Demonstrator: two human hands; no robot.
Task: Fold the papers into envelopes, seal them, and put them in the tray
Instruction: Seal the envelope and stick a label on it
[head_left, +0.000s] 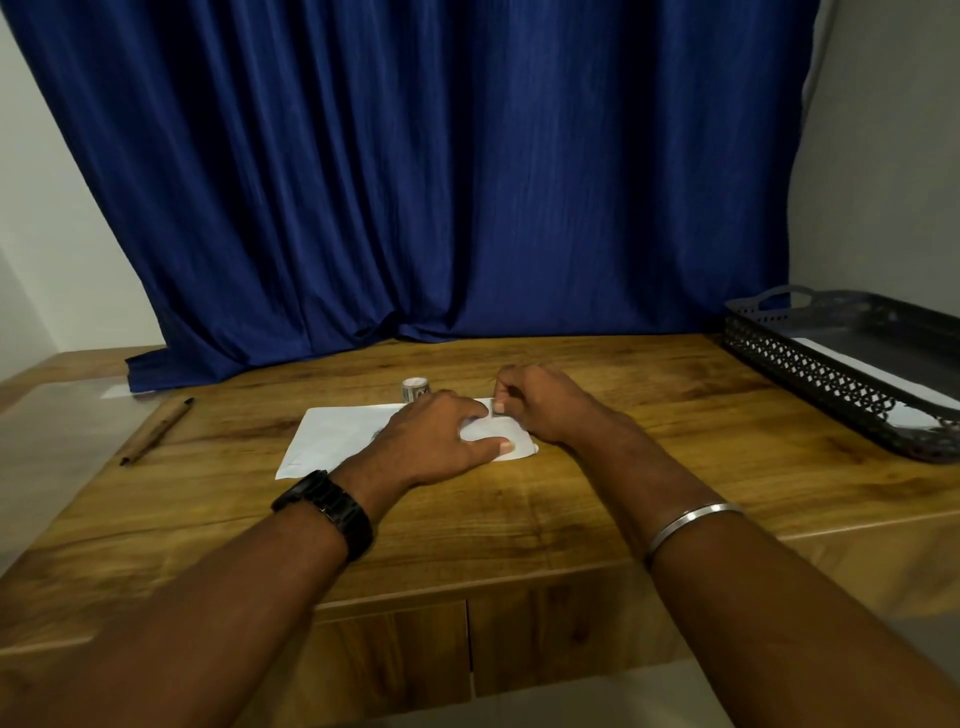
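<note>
A white folded paper (332, 434) lies flat on the wooden table (571, 499) in front of me. My left hand (436, 441) presses down on its right half, fingers spread and thumb on the paper's near right corner. My right hand (540, 402) is curled at the paper's far right edge, with thumb and forefinger pinched on a small piece that looks like tape. A small roll of tape (415, 388) stands just behind the paper. The dark perforated tray (810, 364) sits at the table's far right and holds white paper (878, 371).
A brown pen-like stick (156, 431) lies on the table at the left. A blue curtain (467, 182) hangs behind the table's far edge. The table's front edge and drawer fronts (467, 649) are close below my forearms.
</note>
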